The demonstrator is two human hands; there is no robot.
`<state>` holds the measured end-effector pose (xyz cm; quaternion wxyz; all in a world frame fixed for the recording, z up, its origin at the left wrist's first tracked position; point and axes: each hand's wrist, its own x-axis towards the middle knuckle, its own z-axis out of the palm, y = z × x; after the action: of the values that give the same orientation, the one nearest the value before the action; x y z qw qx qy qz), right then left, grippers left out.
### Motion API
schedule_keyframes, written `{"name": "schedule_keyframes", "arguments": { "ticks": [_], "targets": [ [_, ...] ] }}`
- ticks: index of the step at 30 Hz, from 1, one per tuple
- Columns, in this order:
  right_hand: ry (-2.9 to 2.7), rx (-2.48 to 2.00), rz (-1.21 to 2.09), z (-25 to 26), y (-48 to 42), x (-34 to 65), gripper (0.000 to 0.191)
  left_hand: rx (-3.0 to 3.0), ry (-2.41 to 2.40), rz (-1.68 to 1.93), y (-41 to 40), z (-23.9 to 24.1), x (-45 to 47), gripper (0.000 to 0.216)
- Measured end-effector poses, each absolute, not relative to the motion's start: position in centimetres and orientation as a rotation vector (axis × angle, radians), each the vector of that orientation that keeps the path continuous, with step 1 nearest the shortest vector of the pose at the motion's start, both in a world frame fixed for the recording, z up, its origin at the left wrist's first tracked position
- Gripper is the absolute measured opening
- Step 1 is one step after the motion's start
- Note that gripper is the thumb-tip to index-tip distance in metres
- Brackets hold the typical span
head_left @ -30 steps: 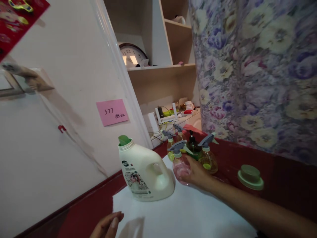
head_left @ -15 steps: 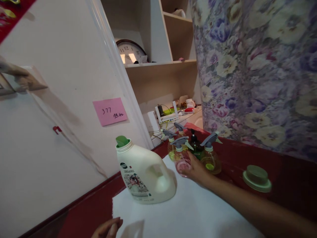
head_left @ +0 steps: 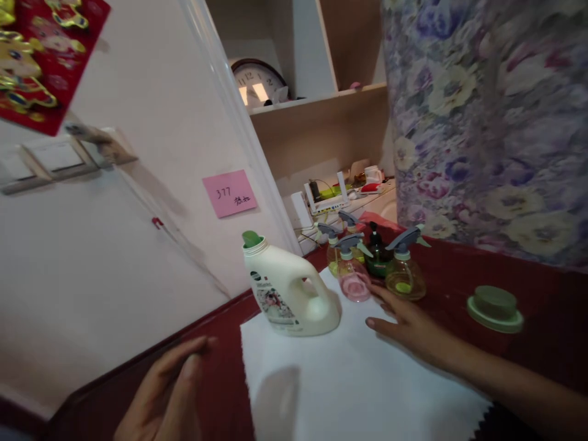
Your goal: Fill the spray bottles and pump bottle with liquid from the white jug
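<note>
My right hand [head_left: 407, 321] lies flat and open on a white cloth [head_left: 349, 373], its fingertips just short of a pink spray bottle [head_left: 353, 275] with a grey trigger. Beside that bottle stand yellow spray bottles [head_left: 404, 272] and a dark green pump bottle [head_left: 377, 254]. A white detergent jug [head_left: 287, 291] with a green spout stands on the cloth's far left corner. My left hand [head_left: 168, 392] hovers open at the lower left over the red tabletop [head_left: 220, 367], holding nothing.
A green jug cap [head_left: 495, 308] rests on the red table at the right. A floral curtain [head_left: 487, 122] hangs behind. The white wall carries a pink note [head_left: 228, 193]. Shelves with a clock [head_left: 257, 82] and a router [head_left: 327, 196] stand further back.
My right hand has let go of the pink spray bottle and drawn back onto the cloth. My left hand has risen further into view. The camera has shifted left.
</note>
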<state>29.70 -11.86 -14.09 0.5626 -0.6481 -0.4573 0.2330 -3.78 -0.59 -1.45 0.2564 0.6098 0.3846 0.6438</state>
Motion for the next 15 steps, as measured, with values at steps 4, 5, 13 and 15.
{"name": "schedule_keyframes", "arguments": {
  "ticks": [4,5,13,15],
  "targets": [
    [-1.48,-1.544,0.653,-11.8,-14.8,25.5,0.053,1.816,1.1,1.517,-0.5,0.3,-4.2,0.034],
    [-1.601,-1.515,0.63,-11.5,-15.2,24.5,0.045,1.891,1.138,1.429,-0.6,0.4,-4.6,0.034],
    [-2.242,-1.48,0.452,-13.6,-15.9,19.0,0.018,2.247,1.2,0.515,-3.9,-4.1,-11.0,0.02],
    [-2.305,-1.479,0.348,-14.3,-15.8,18.7,0.013,2.279,1.261,0.346,-5.0,-5.7,-12.6,0.018]
  ]
}}
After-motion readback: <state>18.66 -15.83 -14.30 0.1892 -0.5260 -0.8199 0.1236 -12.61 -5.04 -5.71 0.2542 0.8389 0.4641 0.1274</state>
